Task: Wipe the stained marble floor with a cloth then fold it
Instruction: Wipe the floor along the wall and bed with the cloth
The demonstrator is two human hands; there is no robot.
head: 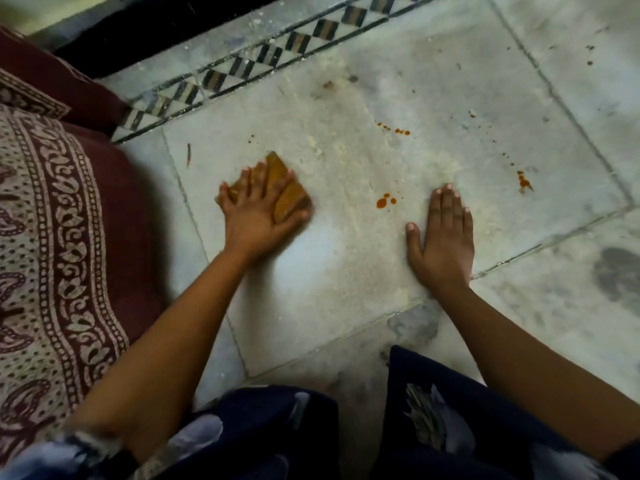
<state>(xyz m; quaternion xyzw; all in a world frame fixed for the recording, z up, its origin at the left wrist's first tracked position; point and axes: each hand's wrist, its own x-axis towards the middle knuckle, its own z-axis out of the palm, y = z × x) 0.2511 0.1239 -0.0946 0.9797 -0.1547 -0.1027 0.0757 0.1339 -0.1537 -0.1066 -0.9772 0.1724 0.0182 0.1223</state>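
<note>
Head view: the cloth point(278, 188) was pressed to the floor point(346, 271) by the flat, unclenched left hand point(258, 216). Right of the cloth, red drops point(382, 202) and the released right hand point(441, 237) were seen; left, bedding point(52, 237).

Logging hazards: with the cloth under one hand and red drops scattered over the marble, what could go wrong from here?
1. The right hand lies flat beside the nearest red drops; a sweep there could smear them onto it.
2. The cloth under the left hand is small, so the far spots may be missed.
3. The patterned fabric lies close to the cloth and could get soiled.
</note>
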